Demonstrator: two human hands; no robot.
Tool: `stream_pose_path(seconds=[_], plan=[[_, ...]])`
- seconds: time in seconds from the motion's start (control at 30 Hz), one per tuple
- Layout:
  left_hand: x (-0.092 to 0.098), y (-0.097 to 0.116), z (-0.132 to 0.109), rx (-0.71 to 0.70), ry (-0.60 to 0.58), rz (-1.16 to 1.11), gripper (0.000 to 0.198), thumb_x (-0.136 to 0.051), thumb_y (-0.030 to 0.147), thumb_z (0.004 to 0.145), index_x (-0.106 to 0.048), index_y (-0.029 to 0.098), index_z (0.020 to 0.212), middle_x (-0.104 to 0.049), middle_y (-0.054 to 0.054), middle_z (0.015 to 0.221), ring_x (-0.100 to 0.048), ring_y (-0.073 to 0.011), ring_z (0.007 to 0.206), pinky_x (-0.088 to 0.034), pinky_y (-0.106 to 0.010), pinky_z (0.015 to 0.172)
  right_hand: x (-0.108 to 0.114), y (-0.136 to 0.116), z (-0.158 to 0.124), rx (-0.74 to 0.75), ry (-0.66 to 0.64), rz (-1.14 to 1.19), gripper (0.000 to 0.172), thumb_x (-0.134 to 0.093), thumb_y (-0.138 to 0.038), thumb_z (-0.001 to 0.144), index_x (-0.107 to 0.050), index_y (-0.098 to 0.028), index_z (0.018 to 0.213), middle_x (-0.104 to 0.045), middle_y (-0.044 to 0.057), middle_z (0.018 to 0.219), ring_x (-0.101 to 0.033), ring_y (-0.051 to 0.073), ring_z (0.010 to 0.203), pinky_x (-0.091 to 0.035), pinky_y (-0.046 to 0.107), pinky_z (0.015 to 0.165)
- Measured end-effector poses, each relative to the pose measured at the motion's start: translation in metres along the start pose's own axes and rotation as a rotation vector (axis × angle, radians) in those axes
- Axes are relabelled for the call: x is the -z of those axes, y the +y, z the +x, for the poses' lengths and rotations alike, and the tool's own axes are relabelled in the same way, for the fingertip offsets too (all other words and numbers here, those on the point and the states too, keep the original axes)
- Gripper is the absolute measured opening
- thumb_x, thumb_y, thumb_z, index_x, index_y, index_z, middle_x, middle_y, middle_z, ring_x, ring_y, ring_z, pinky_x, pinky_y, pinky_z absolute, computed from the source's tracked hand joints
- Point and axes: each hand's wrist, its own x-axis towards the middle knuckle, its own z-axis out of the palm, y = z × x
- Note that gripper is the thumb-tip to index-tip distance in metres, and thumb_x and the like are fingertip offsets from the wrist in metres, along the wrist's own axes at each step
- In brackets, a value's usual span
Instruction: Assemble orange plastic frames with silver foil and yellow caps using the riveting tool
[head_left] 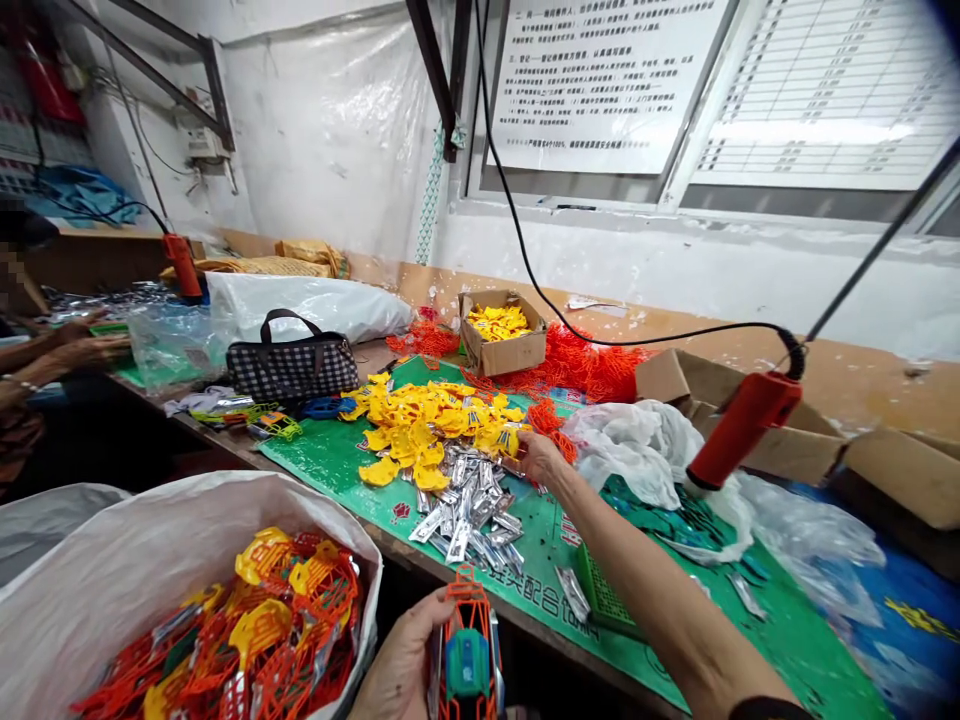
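Observation:
At the bottom centre my left hand (409, 655) is closed around an orange lattice plastic piece (472, 600) with a green part (466, 662) inside it and silvery edges at its sides. My right hand (536, 457) reaches across the table to the right edge of a heap of yellow plastic pieces (420, 425). Its fingers close on one yellow piece (496, 440), and the fingertips are partly hidden. Below the heap lie many small silver packets (469, 505), just left of my right forearm.
A white sack (187, 500) of orange and yellow assembled pieces stands at left. Behind are a checked bag (292, 365), a cardboard box (510, 352) and orange netting (592, 365). A red tool (746, 430) hangs at right above plastic bags. Another person's hands (82, 345) work far left.

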Motion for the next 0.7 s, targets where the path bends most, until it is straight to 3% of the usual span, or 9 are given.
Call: stream_pose_path(seconds=[0.2,0.33,0.43,0.5,0.57,0.7], plan=[[-0.001,0.018,-0.007,-0.058,-0.033,0.039,0.034,-0.071,0.014,0.067,-0.071,0.011,0.101,-0.075,-0.008,0.083,-0.066,-0.0164,0.062,-0.053,-0.028,0.060,0.009,0.003,-0.049,-0.024,-0.082,0.122,0.035,-0.059,-0.034,0.093,-0.056,-0.017,0.122,-0.061,0.009,0.121,-0.064,0.021,0.101,-0.056,0.042,0.085],[-0.005,0.018,-0.005,-0.088,-0.083,0.021,0.030,-0.070,0.013,0.067,-0.072,0.010,0.097,-0.074,-0.007,0.083,-0.064,-0.0144,0.062,-0.052,-0.025,0.060,0.021,0.008,-0.100,-0.036,-0.193,0.122,0.025,-0.059,-0.020,0.089,-0.061,-0.021,0.114,-0.067,0.003,0.094,-0.061,0.012,0.066,-0.054,0.027,0.055],[-0.014,0.013,-0.006,-0.099,-0.117,-0.004,0.028,-0.068,0.012,0.067,-0.073,0.011,0.094,-0.073,-0.006,0.079,-0.065,-0.0136,0.062,-0.051,-0.024,0.064,0.029,0.016,-0.142,-0.063,-0.286,0.120,0.023,-0.066,-0.022,0.082,-0.065,-0.023,0.105,-0.068,0.002,0.084,-0.060,0.013,0.060,-0.050,0.023,0.044],[-0.022,0.009,-0.007,-0.091,-0.154,0.003,0.023,-0.067,0.012,0.064,-0.073,0.009,0.086,-0.073,-0.008,0.077,-0.064,-0.0140,0.063,-0.049,-0.023,0.063,0.036,0.027,-0.166,-0.096,-0.345,0.116,0.025,-0.072,-0.027,0.076,-0.068,-0.022,0.100,-0.069,0.003,0.083,-0.060,0.014,0.060,-0.049,0.023,0.042],[-0.031,0.003,-0.006,-0.092,-0.154,0.012,0.027,-0.067,0.009,0.059,-0.075,0.009,0.085,-0.073,-0.008,0.077,-0.063,-0.0142,0.064,-0.048,-0.023,0.064,0.045,0.043,-0.182,-0.132,-0.322,0.074,0.029,-0.077,-0.033,0.072,-0.071,-0.021,0.098,-0.070,0.006,0.083,-0.061,0.017,0.058,-0.049,0.025,0.041],[-0.047,-0.009,0.000,-0.109,-0.138,0.097,0.030,-0.072,0.014,0.058,-0.077,0.011,0.088,-0.070,-0.006,0.074,-0.058,-0.0127,0.062,-0.045,-0.025,0.068,0.059,0.079,-0.188,-0.192,-0.265,0.031,0.042,-0.080,-0.046,0.063,-0.075,-0.022,0.098,-0.074,0.011,0.087,-0.064,0.021,0.059,-0.053,0.030,0.048]])
